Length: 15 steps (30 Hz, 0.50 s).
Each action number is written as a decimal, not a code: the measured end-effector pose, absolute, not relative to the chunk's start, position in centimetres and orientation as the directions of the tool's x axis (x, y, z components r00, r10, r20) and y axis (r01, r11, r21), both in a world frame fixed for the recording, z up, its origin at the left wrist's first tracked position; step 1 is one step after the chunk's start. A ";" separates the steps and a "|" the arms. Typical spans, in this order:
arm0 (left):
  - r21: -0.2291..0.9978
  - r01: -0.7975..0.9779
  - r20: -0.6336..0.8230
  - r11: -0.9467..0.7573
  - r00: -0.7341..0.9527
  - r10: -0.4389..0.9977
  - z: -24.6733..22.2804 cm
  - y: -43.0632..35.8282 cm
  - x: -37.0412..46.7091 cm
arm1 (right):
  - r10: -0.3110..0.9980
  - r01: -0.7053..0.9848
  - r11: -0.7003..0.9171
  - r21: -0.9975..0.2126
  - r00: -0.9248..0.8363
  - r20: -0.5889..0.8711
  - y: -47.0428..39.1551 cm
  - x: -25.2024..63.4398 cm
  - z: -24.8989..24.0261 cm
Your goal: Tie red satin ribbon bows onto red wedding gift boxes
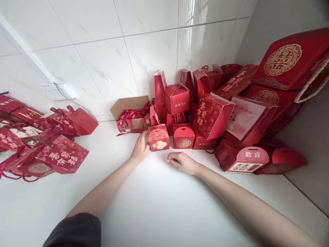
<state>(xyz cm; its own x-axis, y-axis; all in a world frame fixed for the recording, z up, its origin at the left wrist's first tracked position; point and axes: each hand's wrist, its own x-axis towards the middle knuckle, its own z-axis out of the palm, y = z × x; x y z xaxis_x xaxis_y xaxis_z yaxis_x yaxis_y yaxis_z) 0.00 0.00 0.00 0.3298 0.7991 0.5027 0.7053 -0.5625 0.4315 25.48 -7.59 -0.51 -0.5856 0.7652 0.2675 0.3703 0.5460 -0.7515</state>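
Note:
My left hand [140,147] is against the left side of a small red gift box [158,138] with a pale flower-shaped patch on its front. Its fingers are stretched out along that side rather than wrapped round it. On the white table, just in front of a red round-topped box [183,136] with a gold emblem, rests my right hand [182,162]. Those fingers are curled in, and nothing shows in them. A plain-sided red box [177,99] with gold lettering sits on others behind.
An open cardboard box [130,103] of red ribbon stands by the tiled wall. Bigger red boxes pile up at right, among them a rope-handled one [290,61]. Several red bags and boxes, including a patterned one [63,154], lie at left near a wall socket [59,92].

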 end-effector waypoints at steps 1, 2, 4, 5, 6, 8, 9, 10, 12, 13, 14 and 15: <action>0.436 0.715 0.503 -0.546 0.310 0.807 0.0 0.2 -0.3 | 0.761 0.364 0.547 -0.754 -0.592 0.267 -7.5 25.5 -0.5; 0.443 0.724 0.499 -0.528 0.290 0.816 0.0 0.4 -0.6 | 0.757 0.358 0.548 -0.756 -0.597 0.266 -7.5 25.5 -0.4; 0.460 0.743 0.480 -0.486 0.253 0.840 -0.1 0.8 -1.2 | 0.751 0.353 0.550 -0.757 -0.605 0.264 -7.4 25.6 -0.4; 0.471 0.753 0.461 -0.459 0.234 0.856 -0.1 1.0 -1.4 | 0.749 0.352 0.551 -0.757 -0.608 0.263 -7.4 25.7 -0.4; 0.483 0.762 0.438 -0.432 0.217 0.873 -0.2 1.2 -1.6 | 0.748 0.353 0.552 -0.755 -0.610 0.262 -7.3 25.9 -0.5; 0.504 0.774 0.394 -0.384 0.190 0.899 -0.2 1.5 -1.9 | 0.752 0.363 0.552 -0.751 -0.607 0.259 -7.1 26.2 -0.6; 0.514 0.776 0.382 -0.365 0.174 0.908 -0.3 1.6 -2.0 | 0.756 0.371 0.550 -0.748 -0.602 0.257 -7.0 26.4 -0.7; 0.525 0.777 0.379 -0.347 0.152 0.913 -0.4 1.7 -2.1 | 0.761 0.378 0.547 -0.747 -0.597 0.255 -6.9 26.5 -0.8; 0.550 0.777 0.394 -0.306 0.081 0.915 -0.4 1.9 -2.4 | 0.771 0.391 0.540 -0.745 -0.585 0.252 -6.7 26.8 -0.8; 0.563 0.779 0.405 -0.277 0.032 0.914 -0.4 2.1 -2.6 | 0.774 0.395 0.537 -0.745 -0.581 0.250 -6.6 26.9 -0.8; 0.577 0.780 0.411 -0.242 -0.021 0.911 -0.4 2.2 -2.8 | 0.777 0.399 0.535 -0.744 -0.579 0.248 -6.6 26.9 -0.8; 0.589 0.782 0.409 -0.202 -0.072 0.910 -0.4 2.4 -3.1 | 0.778 0.402 0.534 -0.743 -0.578 0.246 -6.6 26.9 -0.8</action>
